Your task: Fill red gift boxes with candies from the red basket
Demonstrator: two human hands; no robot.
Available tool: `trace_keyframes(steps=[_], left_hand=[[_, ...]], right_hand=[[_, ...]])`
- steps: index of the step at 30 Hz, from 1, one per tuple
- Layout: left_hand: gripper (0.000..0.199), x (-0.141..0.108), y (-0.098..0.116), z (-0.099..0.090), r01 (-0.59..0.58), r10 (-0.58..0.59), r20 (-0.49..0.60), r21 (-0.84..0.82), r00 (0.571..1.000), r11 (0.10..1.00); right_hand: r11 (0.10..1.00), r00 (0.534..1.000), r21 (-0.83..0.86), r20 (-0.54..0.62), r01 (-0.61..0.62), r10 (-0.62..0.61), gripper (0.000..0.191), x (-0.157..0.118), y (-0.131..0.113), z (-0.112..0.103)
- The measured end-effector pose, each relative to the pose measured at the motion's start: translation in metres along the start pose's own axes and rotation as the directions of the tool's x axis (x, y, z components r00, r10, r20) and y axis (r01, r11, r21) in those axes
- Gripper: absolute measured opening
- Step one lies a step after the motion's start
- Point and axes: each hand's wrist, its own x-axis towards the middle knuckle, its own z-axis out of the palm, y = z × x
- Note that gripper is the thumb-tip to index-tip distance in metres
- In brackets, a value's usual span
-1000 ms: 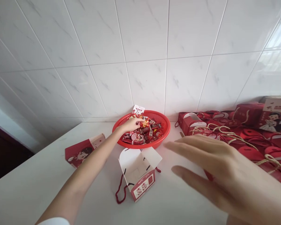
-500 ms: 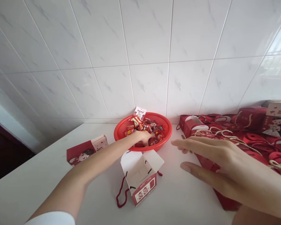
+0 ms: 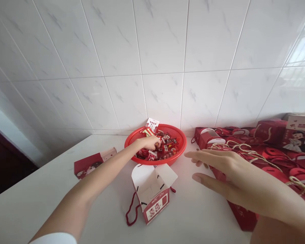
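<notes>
Left hand (image 3: 151, 143): fingers partly curled, dipped among the wrapped sweets (image 3: 170, 145) in the red basket (image 3: 184, 146); whether a sweet is gripped can't be told. Right hand (image 3: 231, 174): open, thumb spread from fingers, nothing held, held up at about 4 o'clock from the basket. Open box (image 3: 152, 200) is stood on the white counter (image 3: 193, 217) at 6 o'clock from the basket, flaps spread, red cord (image 3: 129, 223) looped at its 8 o'clock. Printed box (image 3: 87, 166) is seen at 10 o'clock from it, partly covered by the left forearm; red boxes (image 3: 270, 130) are massed at 2 o'clock. Vs. 0.5 s ago: left hand shifted toward 11 o'clock within the basket; right-hand pose nearly unchanged.
</notes>
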Motion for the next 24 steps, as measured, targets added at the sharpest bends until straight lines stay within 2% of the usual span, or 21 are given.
trace_keyframes(steps=[6,8,11,13,15,17,20,24], left_hand=[[0.037,-0.025,-0.038,-0.005,0.066,-0.077,-0.139,-0.085,0.987,0.994],[0.038,-0.03,-0.041,-0.004,0.076,-0.09,-0.165,-0.085,0.982,0.993],[0.036,-0.031,-0.034,-0.002,0.047,-0.059,-0.164,-0.075,0.985,0.996],[0.03,-0.03,-0.023,0.0,0.006,-0.013,-0.103,-0.073,0.995,0.997],[0.024,-0.027,-0.008,0.001,-0.02,0.021,0.009,-0.064,1.0,0.998],[0.032,-0.021,0.005,0.004,-0.006,0.01,0.118,-0.037,0.993,0.999],[0.045,-0.009,0.019,0.011,0.086,-0.092,0.208,0.039,0.974,0.996],[0.041,0.002,0.027,0.02,0.19,-0.217,0.276,0.121,0.936,0.974]], right_hand=[[1.0,0.999,-0.01,0.05,-0.02,0.02,0.035,0.005,0.006,0.008],[0.999,0.997,0.001,0.067,-0.035,0.035,0.036,0.008,0.007,0.01],[0.999,0.996,0.013,0.08,-0.047,0.046,0.038,0.011,0.007,0.01],[0.999,0.994,0.02,0.095,-0.051,0.048,0.037,0.013,0.005,0.01],[0.998,0.991,0.025,0.12,-0.059,0.055,0.035,0.014,0.004,0.01],[0.997,0.988,0.026,0.14,-0.07,0.065,0.034,0.014,0.003,0.01],[0.996,0.986,0.035,0.151,-0.077,0.071,0.035,0.014,0.002,0.01],[0.994,0.982,0.048,0.167,-0.096,0.086,0.038,0.014,0.002,0.009]])
